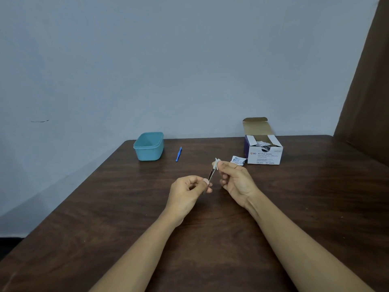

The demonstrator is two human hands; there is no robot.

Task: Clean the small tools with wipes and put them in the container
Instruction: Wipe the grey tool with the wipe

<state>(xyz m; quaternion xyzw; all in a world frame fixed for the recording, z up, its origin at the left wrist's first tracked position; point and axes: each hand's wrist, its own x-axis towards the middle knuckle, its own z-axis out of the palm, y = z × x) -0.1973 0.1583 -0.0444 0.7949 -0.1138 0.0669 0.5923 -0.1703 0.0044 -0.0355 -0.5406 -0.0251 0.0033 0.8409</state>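
Observation:
My left hand [189, 189] pinches the near end of a small metal tool, thin like tweezers [211, 174], above the middle of the table. My right hand [235, 179] pinches a white wipe [216, 163] folded around the tool's far tip. A blue plastic tool [178, 154] lies on the table beyond my hands. The light blue container [149, 146] stands open near the far left corner; I cannot see whether anything is in it.
An open box of alcohol swabs [264, 151] stands at the back right, with a torn swab wrapper [238, 160] lying in front of it. The brown wooden table [105, 207] ends at the left edge; a grey wall is behind, a brown curtain at right.

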